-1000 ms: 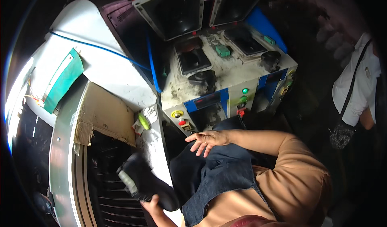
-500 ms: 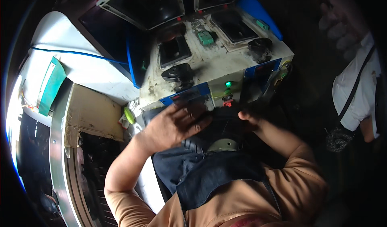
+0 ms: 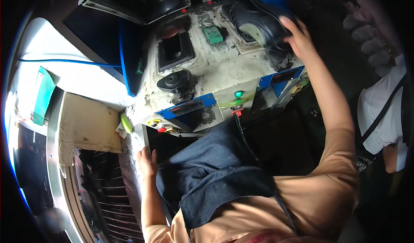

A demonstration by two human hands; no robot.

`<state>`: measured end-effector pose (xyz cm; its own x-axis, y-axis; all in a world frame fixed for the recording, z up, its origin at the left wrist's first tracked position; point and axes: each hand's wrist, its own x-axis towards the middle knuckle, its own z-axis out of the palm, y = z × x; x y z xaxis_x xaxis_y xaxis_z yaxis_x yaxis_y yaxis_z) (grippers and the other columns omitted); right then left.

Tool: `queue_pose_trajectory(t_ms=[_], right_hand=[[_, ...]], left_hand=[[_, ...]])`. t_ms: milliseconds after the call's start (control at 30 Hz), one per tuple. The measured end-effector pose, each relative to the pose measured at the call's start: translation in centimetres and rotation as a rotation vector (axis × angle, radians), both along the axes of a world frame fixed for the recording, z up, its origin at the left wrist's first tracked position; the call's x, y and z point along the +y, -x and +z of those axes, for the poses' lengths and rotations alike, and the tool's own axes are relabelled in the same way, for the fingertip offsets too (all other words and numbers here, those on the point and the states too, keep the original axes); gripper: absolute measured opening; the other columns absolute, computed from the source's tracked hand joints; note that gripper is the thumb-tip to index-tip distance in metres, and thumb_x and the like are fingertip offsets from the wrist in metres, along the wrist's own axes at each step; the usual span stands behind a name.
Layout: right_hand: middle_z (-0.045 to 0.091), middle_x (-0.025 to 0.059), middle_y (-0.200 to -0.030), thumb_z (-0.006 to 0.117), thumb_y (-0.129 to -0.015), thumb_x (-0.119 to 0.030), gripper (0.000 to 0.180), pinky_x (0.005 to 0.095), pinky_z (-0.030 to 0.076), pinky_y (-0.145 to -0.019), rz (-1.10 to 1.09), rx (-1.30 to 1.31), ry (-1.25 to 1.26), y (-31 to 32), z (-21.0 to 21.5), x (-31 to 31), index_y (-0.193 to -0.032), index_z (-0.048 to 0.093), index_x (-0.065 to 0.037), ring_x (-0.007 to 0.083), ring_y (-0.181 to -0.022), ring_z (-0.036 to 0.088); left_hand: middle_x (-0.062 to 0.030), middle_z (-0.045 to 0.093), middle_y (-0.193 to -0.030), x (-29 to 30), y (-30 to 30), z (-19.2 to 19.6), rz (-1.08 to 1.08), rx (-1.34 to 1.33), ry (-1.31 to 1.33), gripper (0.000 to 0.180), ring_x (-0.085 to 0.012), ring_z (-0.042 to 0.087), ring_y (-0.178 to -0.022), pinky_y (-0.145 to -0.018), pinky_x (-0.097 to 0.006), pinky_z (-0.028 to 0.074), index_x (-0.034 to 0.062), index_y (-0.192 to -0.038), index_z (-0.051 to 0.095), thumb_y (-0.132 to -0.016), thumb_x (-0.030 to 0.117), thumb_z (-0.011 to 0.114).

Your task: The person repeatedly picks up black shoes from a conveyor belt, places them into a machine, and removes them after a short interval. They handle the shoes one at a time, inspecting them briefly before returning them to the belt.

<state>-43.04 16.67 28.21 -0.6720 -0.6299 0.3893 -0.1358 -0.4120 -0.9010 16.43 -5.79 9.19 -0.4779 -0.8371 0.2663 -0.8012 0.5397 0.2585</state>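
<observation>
At the right-hand station of the machine, my right hand (image 3: pixel 298 39) grips the side of a black shoe (image 3: pixel 268 19). The shoe lies tilted over the right recess, a pale greenish patch showing on its near end. Fingertips on the shoe's far side are partly hidden. My left hand (image 3: pixel 147 162) hangs low beside the white ledge left of my lap, fingers slightly apart and nothing seen in them. At the left station, a black-rimmed recess (image 3: pixel 189 55) sits behind a black rounded support (image 3: pixel 174 80).
The worn machine top (image 3: pixel 207 66) carries a green block (image 3: pixel 213 34). On its front are a lit green button (image 3: pixel 238 94) and red buttons. A cardboard box (image 3: pixel 92 122) stands left, with a blue cable (image 3: pixel 69 61) behind. A person in white (image 3: pixel 379 107) is at right.
My right hand has carried the black shoe from my lap up to the right station. My left hand has dropped from over my lap to the left side. The view has shifted slightly.
</observation>
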Motion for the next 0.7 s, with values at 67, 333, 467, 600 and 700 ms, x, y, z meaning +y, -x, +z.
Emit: queue_pose_trajectory(t_ms=[67,333,467,600,700], right_hand=[[0.067,0.0088,-0.113,0.074,-0.086,-0.035,0.054,0.0299,0.058,-0.063,-0.104,0.225,-0.143,3.7,1.0,-3.5,-0.133,0.060,-0.014,0.0150,-0.095,0.067],[0.054,0.0168,-0.133,0.079,-0.077,-0.041,0.066,0.0395,0.041,-0.107,-0.380,0.968,-0.548,13.4,-3.2,-12.7,-0.137,0.057,-0.025,0.0325,-0.125,0.052],[0.042,0.0146,-0.145,0.079,-0.077,-0.040,0.071,0.0404,0.038,-0.110,-0.276,1.038,-0.711,13.8,-5.6,-12.0,-0.142,0.052,-0.027,0.0330,-0.131,0.046],[0.041,0.0147,-0.146,0.079,-0.076,-0.038,0.071,0.0402,0.039,-0.110,-0.265,1.042,-0.705,13.2,-5.4,-11.8,-0.142,0.052,-0.028,0.0335,-0.133,0.045],[0.041,0.0145,-0.147,0.079,-0.076,-0.036,0.071,0.0401,0.039,-0.110,-0.282,1.052,-0.758,12.6,-5.2,-12.1,-0.142,0.052,-0.028,0.0340,-0.133,0.045]], left_hand=[[-0.0210,0.058,-0.103,0.0,-3.6,-4.1,0.181,-0.012,0.118,0.046,-0.0390,0.056,-0.096,-0.087,-0.047,0.045,0.0024,-0.125,0.056,-0.088,0.027,0.067],[-0.0131,0.055,-0.094,-0.5,-6.9,-7.8,0.362,0.140,0.036,0.032,-0.0309,0.053,-0.087,-0.082,-0.044,0.042,0.0062,-0.118,0.060,-0.093,0.027,0.060],[-0.0132,0.055,-0.091,-0.2,-6.3,-7.0,0.353,0.153,0.076,0.032,-0.0312,0.052,-0.086,-0.082,-0.044,0.041,0.0060,-0.117,0.060,-0.093,0.026,0.060],[-0.0130,0.054,-0.088,-0.1,-6.1,-7.0,0.371,0.151,0.040,0.031,-0.0310,0.052,-0.085,-0.082,-0.043,0.041,0.0061,-0.118,0.060,-0.093,0.025,0.061],[-0.0127,0.054,-0.088,-0.1,-6.2,-6.9,0.375,0.132,0.020,0.031,-0.0303,0.051,-0.084,-0.081,-0.043,0.041,0.0064,-0.118,0.060,-0.092,0.024,0.061]])
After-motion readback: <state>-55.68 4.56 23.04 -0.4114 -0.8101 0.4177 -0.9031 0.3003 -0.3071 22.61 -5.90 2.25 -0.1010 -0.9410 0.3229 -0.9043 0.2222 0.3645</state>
